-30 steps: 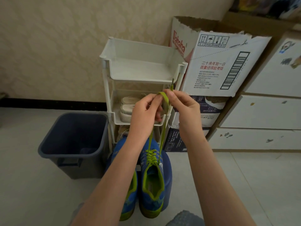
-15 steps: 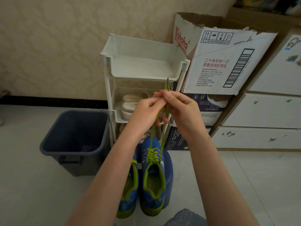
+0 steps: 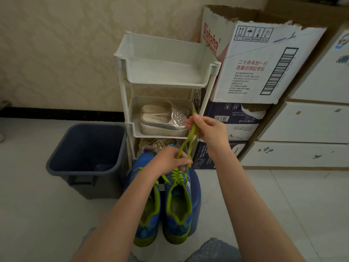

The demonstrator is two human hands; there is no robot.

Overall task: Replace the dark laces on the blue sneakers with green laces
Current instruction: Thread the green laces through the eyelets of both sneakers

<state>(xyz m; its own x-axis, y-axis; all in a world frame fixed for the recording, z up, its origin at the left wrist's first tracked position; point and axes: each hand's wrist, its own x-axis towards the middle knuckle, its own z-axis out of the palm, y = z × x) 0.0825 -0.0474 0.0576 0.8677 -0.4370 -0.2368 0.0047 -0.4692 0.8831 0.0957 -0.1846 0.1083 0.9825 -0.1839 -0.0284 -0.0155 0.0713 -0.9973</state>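
Green lace (image 3: 190, 136), left hand (image 3: 168, 162) now lower

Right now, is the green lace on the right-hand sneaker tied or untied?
Untied: two strands of green lace rise from the sneaker, held by the left hand and right hand; no bow shows.

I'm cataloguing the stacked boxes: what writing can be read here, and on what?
"Wahaha" in red, on the side of the tall white cardboard box.
"二十余年如一日" in red, on that box's front.
"质量经得起考验" in red, just below it.
Too small to read: fine print and barcode digits on that box; upside-down print on the dark blue carton beneath.
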